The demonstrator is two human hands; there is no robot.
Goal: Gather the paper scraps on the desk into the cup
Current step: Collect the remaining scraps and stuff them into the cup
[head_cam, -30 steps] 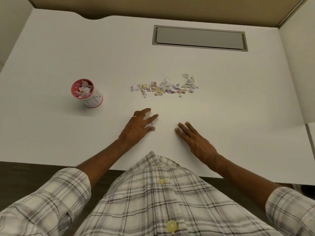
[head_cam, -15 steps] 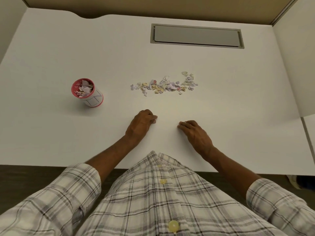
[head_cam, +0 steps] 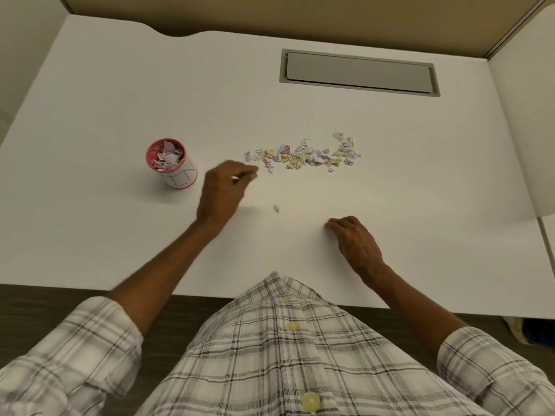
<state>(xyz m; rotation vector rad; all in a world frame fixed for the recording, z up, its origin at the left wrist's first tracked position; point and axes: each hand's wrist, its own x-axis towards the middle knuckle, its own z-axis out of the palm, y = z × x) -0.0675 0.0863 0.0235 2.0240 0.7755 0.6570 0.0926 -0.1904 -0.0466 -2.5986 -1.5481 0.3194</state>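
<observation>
A pink-rimmed white cup (head_cam: 175, 166) stands on the white desk (head_cam: 120, 100), left of centre, with paper scraps inside. A strip of small coloured paper scraps (head_cam: 303, 156) lies in the middle of the desk. One lone scrap (head_cam: 276, 208) lies nearer to me. My left hand (head_cam: 223, 193) hovers between the cup and the left end of the strip. Its fingers are pinched, with a pale bit of paper at the tips. My right hand (head_cam: 354, 244) rests on the desk with its fingers curled and nothing in it.
A grey cable hatch (head_cam: 359, 73) is set into the desk at the back right. Partition walls close the back and right sides. The near desk edge runs just in front of my plaid shirt (head_cam: 285, 355).
My left hand closed its fingers near the desk's front, then lifted and moved left and forward toward the cup. The right hand curled its fingers and stayed put. One scrap now lies alone.
</observation>
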